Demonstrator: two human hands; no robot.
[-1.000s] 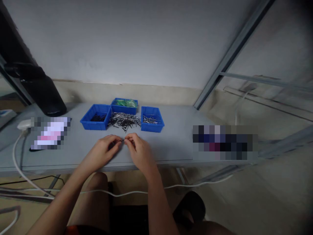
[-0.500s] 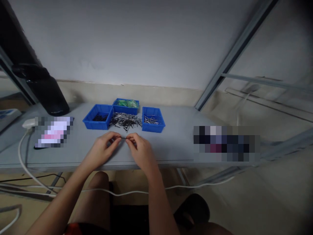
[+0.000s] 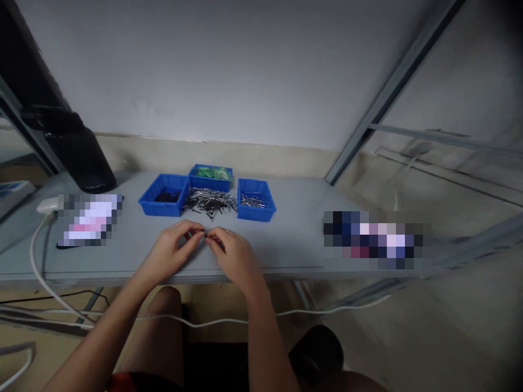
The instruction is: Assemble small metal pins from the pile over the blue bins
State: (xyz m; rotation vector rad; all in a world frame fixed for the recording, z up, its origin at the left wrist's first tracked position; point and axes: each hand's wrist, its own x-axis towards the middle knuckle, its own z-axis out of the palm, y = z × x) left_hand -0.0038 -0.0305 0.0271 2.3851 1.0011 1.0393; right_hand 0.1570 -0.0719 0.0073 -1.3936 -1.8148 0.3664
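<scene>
My left hand (image 3: pixel 180 245) and my right hand (image 3: pixel 229 247) meet fingertip to fingertip, low over the front of the table. Both are closed in a pinch around a small, thin dark piece (image 3: pixel 205 234), mostly hidden by the fingers; its exact kind is too small to tell. Just beyond them lies a loose pile of thin metal pins (image 3: pixel 210 201), silver and dark. Left of the pile stands a blue bin (image 3: pixel 161 210) with small dark pieces inside. To its right, another blue bin (image 3: pixel 256 213) holds silver pins. Behind, a third blue bin (image 3: pixel 210 183) contains green pieces.
On the grey table (image 3: pixel 294 239), a black bottle (image 3: pixel 81 155) stands at the back left. A blurred-out phone-like object (image 3: pixel 92 220) and a white plug (image 3: pixel 48 205) with its cable lie nearer. Another pixelated item (image 3: pixel 370 239) is at the right, beside a metal frame post (image 3: pixel 363 128).
My right hand has shifted slightly left, so the fingertips are now closer together and less of the thin dark piece shows between them. The bins and pile have stayed put.
</scene>
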